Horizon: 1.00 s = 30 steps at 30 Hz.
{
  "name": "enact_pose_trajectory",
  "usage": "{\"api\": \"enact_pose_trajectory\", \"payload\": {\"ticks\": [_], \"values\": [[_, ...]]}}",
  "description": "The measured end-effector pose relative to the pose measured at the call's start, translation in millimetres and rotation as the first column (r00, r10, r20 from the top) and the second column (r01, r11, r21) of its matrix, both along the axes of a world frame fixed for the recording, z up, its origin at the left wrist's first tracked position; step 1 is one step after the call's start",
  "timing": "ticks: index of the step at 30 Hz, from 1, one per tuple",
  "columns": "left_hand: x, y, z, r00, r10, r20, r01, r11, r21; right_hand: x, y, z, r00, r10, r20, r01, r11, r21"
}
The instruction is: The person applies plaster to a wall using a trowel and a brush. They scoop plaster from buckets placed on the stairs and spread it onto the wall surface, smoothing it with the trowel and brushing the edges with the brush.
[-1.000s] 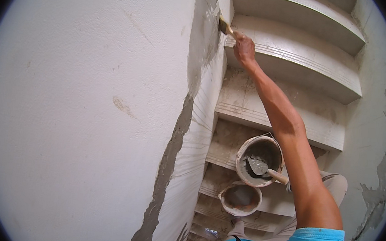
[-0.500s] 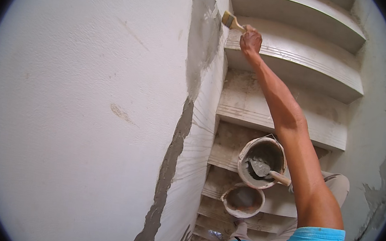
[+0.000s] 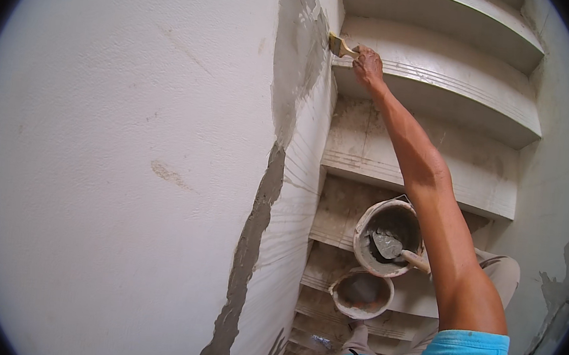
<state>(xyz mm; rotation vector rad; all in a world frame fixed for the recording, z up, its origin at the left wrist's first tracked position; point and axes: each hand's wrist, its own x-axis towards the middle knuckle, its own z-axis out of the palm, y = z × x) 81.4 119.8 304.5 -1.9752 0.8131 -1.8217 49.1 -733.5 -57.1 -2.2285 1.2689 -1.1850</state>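
Note:
My right hand (image 3: 368,66) is stretched far forward, its fingers closed around the handle of a flat paintbrush (image 3: 339,45). The bristles point left and meet the wall beside the upper edge of a smooth grey cement patch (image 3: 287,69). Below that patch a darker, rougher strip of cement (image 3: 253,229) runs down the white wall (image 3: 124,231). A bucket (image 3: 359,241) of grey mortar stands on the stairs under my forearm, with a trowel (image 3: 387,245) resting in it, wooden handle over the rim. My left hand is out of sight.
Pale stair treads (image 3: 422,152) with grooved edges climb away along the wall. A smaller bucket (image 3: 390,298) with murky liquid stands nearer to me, close to my legs. The right-hand wall (image 3: 540,200) also carries grey cement smears (image 3: 564,263).
The paintbrush has come slightly down, and its bristles now lie at the wall's surface. My right hand has shifted a little with it; the whole view has moved slightly.

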Motion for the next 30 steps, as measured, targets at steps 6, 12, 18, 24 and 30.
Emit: {"api": "enact_pose_trajectory", "payload": {"ticks": [6,12,18,24,30], "values": [[2.2,2.7,-0.8,1.0,-0.022,-0.015,0.022,1.0,-0.007,15.9,2.5,14.0,0.985,-0.17,-0.007,0.169,0.98,0.107],[1.1,-3.4,-2.6,0.997,-0.07,-0.029,0.068,0.996,-0.056,9.4,26.4,81.4,0.946,-0.046,0.321,0.069,0.996,-0.061],[4.0,4.0,-5.3,0.996,-0.089,-0.031,0.086,0.992,-0.09,-4.6,82.3,103.0,0.935,0.098,0.34,0.001,0.96,-0.281],[-3.1,-0.5,-8.9,0.997,-0.042,-0.066,0.032,0.988,-0.15,-26.8,112.6,57.4,0.987,0.063,0.149,-0.05,0.995,-0.09],[-8.3,-38.7,-4.0,0.984,-0.177,0.029,0.179,0.982,-0.068,-29.5,77.4,72.9,0.979,-0.078,0.189,0.091,0.994,-0.06]]}}
